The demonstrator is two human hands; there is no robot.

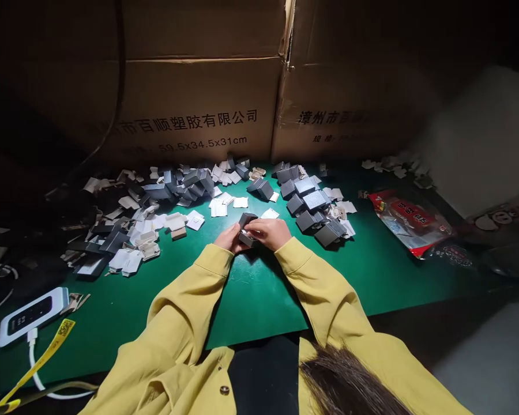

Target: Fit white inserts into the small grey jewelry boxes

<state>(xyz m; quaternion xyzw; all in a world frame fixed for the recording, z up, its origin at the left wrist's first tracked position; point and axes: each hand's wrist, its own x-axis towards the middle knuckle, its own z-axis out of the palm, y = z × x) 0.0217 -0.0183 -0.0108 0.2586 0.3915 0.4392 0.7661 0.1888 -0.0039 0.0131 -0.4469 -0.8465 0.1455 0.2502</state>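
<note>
Cardboard cartons, two: the left carton (pixel 190 86) and the right carton (pixel 354 83) stood side by side along the back, dark printing on their fronts. Table (pixel 259 297), green, extended in front of them. Arms, two, in yellow: the left sleeve (pixel 177 308) slanted forward and to the right, the right sleeve (pixel 328 297) forward and to the left, the cuffs drawing near each other above the table's middle. Dark boxes, many: a loose heap (pixel 194 185) lay to the left of centre, and a slanting cluster (pixel 315 200) to the right. Snack bag (pixel 409 222), red and clear, lay flat at the far right of the table. White device (pixel 34 314), with a dark screen, lay near the left edge, a white cable (pixel 32 349) plugged in and a yellow strap (pixel 52 353) beside it. Left hand (pixel 228 238): thumb side up, fingers closed around the left side of one small dark box. Right hand (pixel 273 232): back upward, fingers bent together, tips at the box's opening; whether they pinched anything could not be told. Small dark box (pixel 247 219), one: held tilted between both hands, near the table's middle. White paper pieces (pixel 240 202), numerous: scattered among and beside the boxes.
</note>
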